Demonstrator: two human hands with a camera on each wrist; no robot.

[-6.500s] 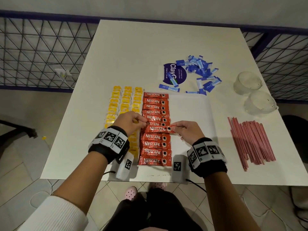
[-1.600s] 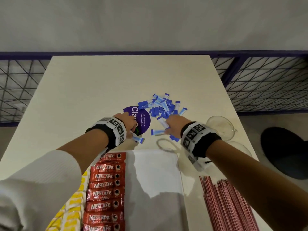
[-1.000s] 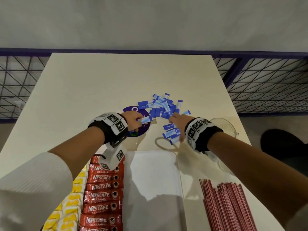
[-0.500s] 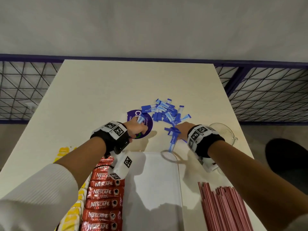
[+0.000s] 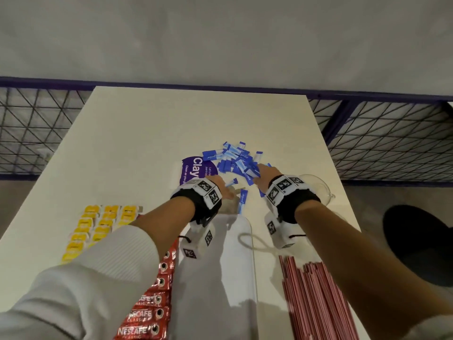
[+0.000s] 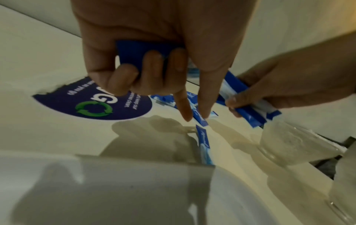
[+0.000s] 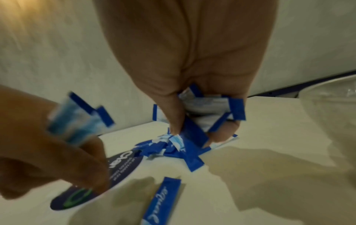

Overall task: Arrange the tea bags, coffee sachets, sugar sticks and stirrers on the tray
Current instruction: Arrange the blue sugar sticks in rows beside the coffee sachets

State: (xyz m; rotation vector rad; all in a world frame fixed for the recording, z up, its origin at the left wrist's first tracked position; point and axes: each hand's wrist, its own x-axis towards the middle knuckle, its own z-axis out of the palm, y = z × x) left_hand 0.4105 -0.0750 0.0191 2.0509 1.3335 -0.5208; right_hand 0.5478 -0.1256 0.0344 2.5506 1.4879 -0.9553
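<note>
Blue sugar sticks (image 5: 235, 160) lie in a loose pile at the table's middle. My right hand (image 5: 263, 174) is in the pile's near edge and pinches a bunch of sugar sticks (image 7: 208, 109) between thumb and fingers. My left hand (image 5: 228, 191) is beside it; its curled fingers hold a few sticks (image 6: 134, 56), and two fingers (image 6: 204, 97) point down at the table. One loose stick (image 5: 242, 202) lies just beyond the white tray (image 5: 220, 278). Red coffee sachets (image 5: 152, 305) sit in a column on the tray's left. Yellow tea bags (image 5: 98, 229) lie further left.
Pink stirrers (image 5: 313, 303) lie in a heap right of the tray. A clear glass bowl (image 5: 316, 190) stands behind my right wrist. A purple round sticker (image 5: 196, 168) is on the table left of the pile. A wire railing runs behind the table.
My right hand has gone forward into the pile again and closed on more sticks. One stick now lies at the tray's far edge. My left hand has shifted right, still holding sticks.
</note>
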